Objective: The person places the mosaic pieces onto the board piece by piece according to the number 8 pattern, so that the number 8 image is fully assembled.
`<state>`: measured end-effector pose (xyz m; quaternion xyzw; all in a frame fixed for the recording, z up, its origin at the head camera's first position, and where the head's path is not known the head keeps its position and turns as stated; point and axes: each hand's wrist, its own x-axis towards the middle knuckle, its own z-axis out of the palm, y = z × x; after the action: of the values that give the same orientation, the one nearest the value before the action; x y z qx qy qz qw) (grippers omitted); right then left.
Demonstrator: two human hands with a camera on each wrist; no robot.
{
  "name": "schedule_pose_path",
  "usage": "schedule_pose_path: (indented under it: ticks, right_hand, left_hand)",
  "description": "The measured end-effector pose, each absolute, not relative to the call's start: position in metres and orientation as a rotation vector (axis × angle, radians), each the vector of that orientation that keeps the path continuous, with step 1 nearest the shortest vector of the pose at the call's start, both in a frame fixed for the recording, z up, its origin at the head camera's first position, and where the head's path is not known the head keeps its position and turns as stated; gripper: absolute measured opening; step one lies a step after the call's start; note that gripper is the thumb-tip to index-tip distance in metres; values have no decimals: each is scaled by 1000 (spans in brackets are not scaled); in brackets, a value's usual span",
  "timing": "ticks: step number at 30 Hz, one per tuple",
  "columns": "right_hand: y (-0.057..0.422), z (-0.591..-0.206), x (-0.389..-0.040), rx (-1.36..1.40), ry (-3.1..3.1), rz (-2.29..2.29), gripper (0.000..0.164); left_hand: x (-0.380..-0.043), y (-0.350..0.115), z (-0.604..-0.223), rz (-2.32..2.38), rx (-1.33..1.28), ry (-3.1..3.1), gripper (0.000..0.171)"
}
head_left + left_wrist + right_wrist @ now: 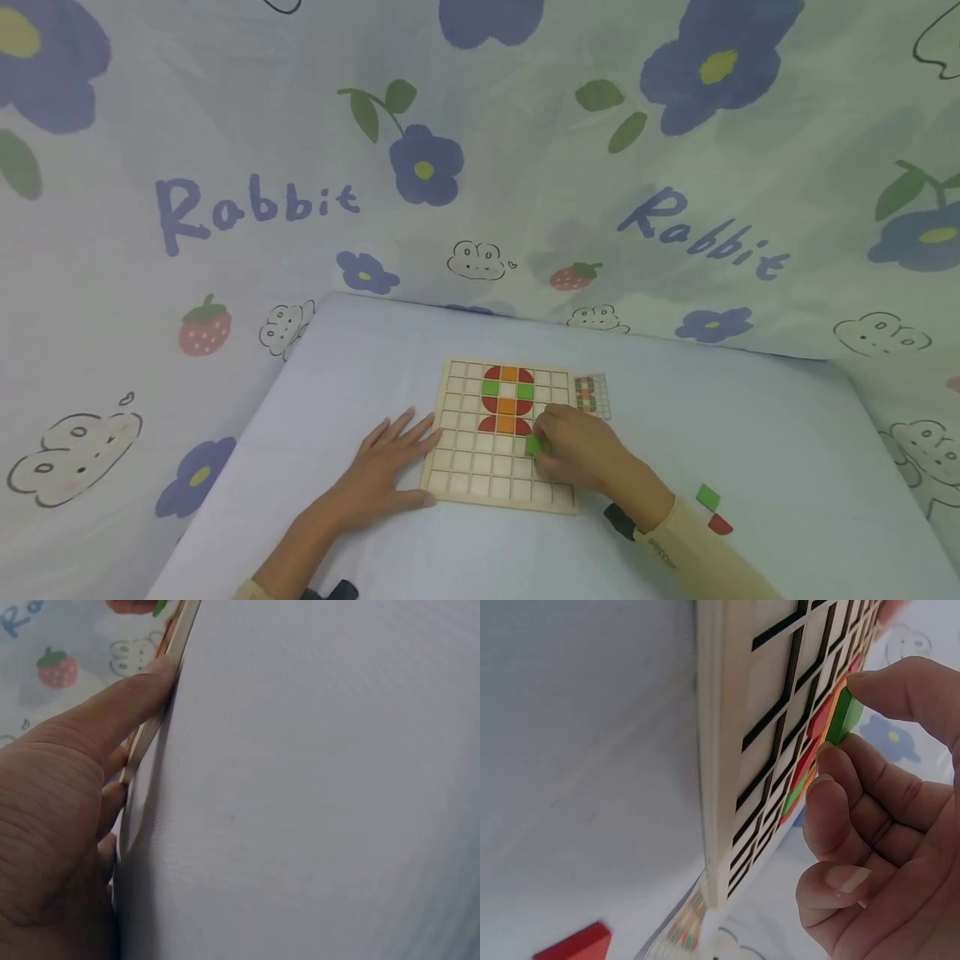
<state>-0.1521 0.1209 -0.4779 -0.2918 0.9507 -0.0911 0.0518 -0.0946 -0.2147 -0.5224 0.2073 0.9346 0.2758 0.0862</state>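
Observation:
A wooden grid board (pixel 480 486) lies on the white table, with red, orange and green tiles set in its upper middle squares. My right hand (pixel 585 446) is over the board's right side and pinches a green square tile (pixel 533 445) between thumb and finger. In the right wrist view that green tile (pixel 843 716) stands on edge near the grid, the other fingers curled loosely. My left hand (pixel 386 471) has its fingers spread along the board's left edge. The left wrist view shows the thumb (pixel 124 712) touching the board's rim.
A small pattern card (pixel 594 396) with a matching coloured grid lies at the board's upper right. On the table to the right are a green tile (pixel 708 497) and a red tile (pixel 721 524). A printed cloth (pixel 480 167) hangs behind the table.

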Motion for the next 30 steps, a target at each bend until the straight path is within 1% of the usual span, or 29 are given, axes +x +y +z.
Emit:
schedule_pose_path:
  ticks: [9,22,30]
  right_hand:
    - [105,-481,-160,-928,2845,-270,14]
    - [106,-482,-158,-858,2832,-253,11]
    - [122,-475,-152,-802,2867,-357,21]
  left_hand:
    - [-95,-215,-524,808,618,2791,94]
    - [-97,-215,-524,816,627,2791,94]
    - [-96,-215,-524,817,635,2794,95]
